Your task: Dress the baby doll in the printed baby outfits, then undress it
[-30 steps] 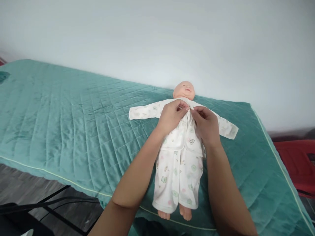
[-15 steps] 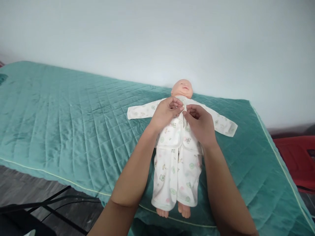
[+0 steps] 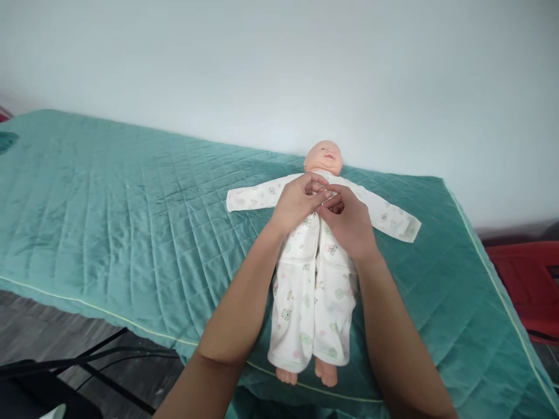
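A baby doll (image 3: 324, 157) lies on its back, arms spread, dressed in a white printed jacket (image 3: 297, 247) and matching trousers (image 3: 292, 314). On the chest, my left hand (image 3: 301, 201) pinches one front edge of the jacket near the neck. My right hand (image 3: 347, 218) is closed on the other front edge, its fingertips meeting those of the left. Whatever fastener lies between the fingers is hidden. Below my hands the two jacket fronts hang slightly apart, and the doll's bare feet (image 3: 326, 372) stick out of the trouser legs.
A green quilted cover (image 3: 131, 221) spreads over the table, which stands against a pale wall (image 3: 244, 70). At the right is a red chair (image 3: 519, 279). Black metal bars (image 3: 105, 384) stand at the lower left over a dark floor.
My right hand has shifted left, bringing its fingertips against my left hand's. The jacket fronts have been drawn together at the chest and their lower hem has moved slightly left.
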The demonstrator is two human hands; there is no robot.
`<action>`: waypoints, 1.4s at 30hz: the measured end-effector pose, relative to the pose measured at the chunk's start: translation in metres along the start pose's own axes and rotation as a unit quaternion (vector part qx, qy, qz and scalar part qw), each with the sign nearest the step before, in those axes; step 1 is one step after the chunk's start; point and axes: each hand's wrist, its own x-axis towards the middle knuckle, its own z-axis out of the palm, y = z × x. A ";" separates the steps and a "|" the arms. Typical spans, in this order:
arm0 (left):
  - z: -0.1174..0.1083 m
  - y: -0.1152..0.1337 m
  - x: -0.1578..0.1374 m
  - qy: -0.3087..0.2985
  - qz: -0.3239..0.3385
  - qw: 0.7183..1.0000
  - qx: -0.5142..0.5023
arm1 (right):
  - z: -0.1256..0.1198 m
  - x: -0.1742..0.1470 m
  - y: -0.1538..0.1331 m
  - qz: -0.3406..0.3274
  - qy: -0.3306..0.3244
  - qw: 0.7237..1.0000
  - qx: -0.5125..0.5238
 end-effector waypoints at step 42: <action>-0.032 0.017 -0.023 -0.248 -0.053 0.966 -0.044 | -0.042 -0.010 -0.004 0.042 -0.218 0.967 0.125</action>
